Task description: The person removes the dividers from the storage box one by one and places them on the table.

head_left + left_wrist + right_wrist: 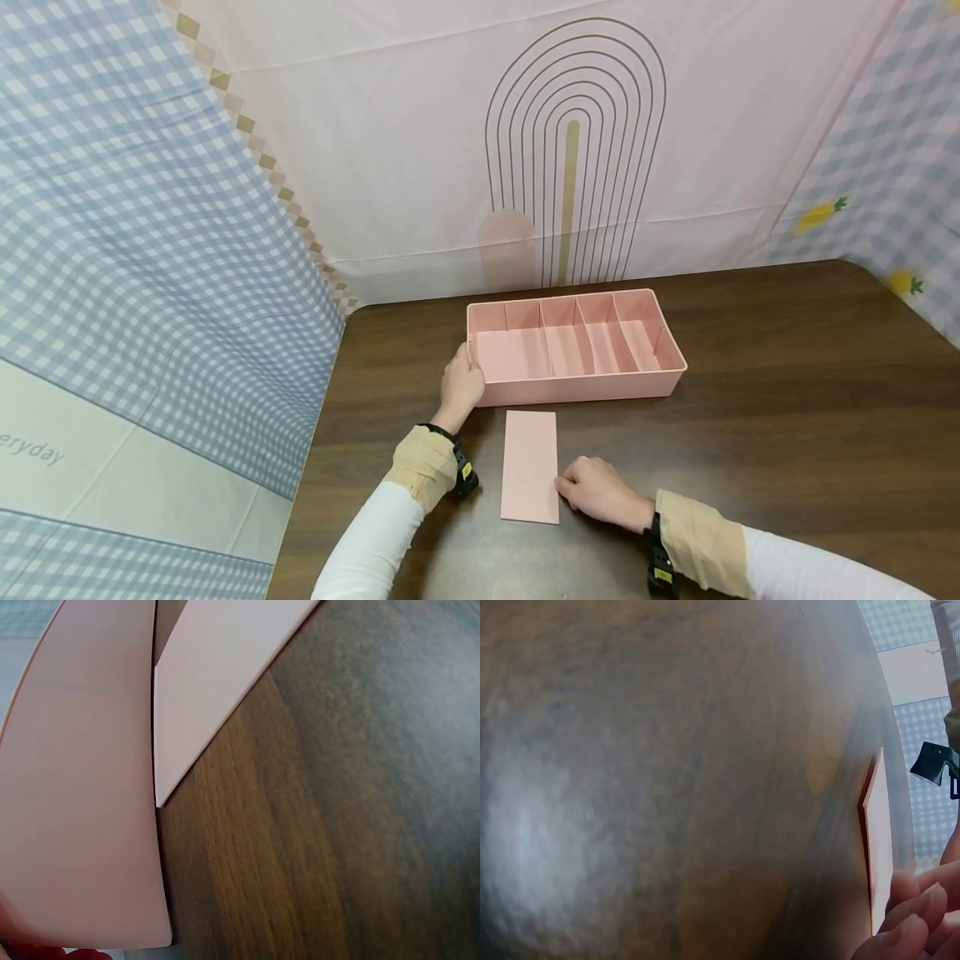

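Observation:
A pink box (577, 388) with several compartments stands on the table, its long side towards the viewer. My left hand (461, 385) grips the box's left end, the thumb near the rim. In the left wrist view the box wall (82, 780) fills the left side. Just in front of the box a flat pink panel (529, 467) lies on the table; its corner (187, 712) shows beside the box wall. My right hand (604, 493), fingers curled, is at the panel's right edge. The right wrist view shows its fingertips (911, 922) at the panel (880, 840); whether they pinch it is unclear.
The brown wooden table (787, 400) extends to the right of the box. Behind it hangs a pale cloth (405, 167) with arch patterns, and a blue checked cloth (172, 208) hangs along the left side.

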The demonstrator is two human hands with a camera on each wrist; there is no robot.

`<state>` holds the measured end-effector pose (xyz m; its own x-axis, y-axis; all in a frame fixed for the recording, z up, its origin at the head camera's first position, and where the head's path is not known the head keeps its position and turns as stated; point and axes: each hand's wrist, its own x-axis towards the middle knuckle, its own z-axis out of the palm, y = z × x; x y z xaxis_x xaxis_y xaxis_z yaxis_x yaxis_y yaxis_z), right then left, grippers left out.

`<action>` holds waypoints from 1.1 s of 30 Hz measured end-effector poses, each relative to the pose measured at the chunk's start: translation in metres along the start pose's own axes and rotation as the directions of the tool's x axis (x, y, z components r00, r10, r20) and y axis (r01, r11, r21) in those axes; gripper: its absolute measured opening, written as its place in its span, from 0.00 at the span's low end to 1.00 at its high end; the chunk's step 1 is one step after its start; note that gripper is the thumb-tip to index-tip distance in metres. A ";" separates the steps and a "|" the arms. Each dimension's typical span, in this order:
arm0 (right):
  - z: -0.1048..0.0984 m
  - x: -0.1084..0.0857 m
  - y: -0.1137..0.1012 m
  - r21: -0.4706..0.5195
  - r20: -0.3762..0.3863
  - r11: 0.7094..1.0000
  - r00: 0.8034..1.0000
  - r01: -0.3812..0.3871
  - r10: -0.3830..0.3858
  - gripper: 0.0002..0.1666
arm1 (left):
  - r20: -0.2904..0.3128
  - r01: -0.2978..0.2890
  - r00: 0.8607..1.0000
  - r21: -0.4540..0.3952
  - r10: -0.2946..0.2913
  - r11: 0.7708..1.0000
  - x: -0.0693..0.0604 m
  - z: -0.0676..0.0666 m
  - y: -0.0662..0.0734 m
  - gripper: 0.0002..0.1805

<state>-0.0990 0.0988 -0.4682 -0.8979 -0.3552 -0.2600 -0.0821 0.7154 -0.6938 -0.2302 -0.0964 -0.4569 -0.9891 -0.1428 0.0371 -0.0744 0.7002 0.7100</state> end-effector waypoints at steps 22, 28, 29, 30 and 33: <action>-0.001 0.005 -0.001 -0.223 0.037 0.972 0.997 0.069 -0.062 0.25 | 0.000 -0.007 1.000 -0.007 0.007 1.000 -0.001 -0.001 0.001 0.24; -0.003 0.006 -0.002 -0.228 0.053 0.971 0.996 0.076 -0.065 0.23 | 0.002 -0.005 1.000 -0.017 0.005 1.000 -0.001 -0.001 0.001 0.23; -0.004 0.006 -0.002 -0.226 0.055 0.971 0.996 0.076 -0.065 0.23 | 0.001 -0.006 1.000 -0.018 0.006 1.000 -0.001 -0.001 0.001 0.23; -0.004 0.006 -0.003 -0.225 0.057 0.971 0.996 0.077 -0.066 0.23 | 0.000 -0.007 1.000 -0.019 0.007 1.000 -0.002 -0.001 0.001 0.23; -0.005 0.006 -0.003 -0.223 0.059 0.972 0.996 0.078 -0.066 0.23 | -0.001 -0.006 1.000 -0.021 0.006 1.000 -0.002 -0.001 0.001 0.23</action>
<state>-0.1065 0.0978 -0.4645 -0.8632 -0.4369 -0.2528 -0.2462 0.8016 -0.5448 -0.2282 -0.0962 -0.4555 -0.9893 -0.1397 0.0424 -0.0659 0.6865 0.7241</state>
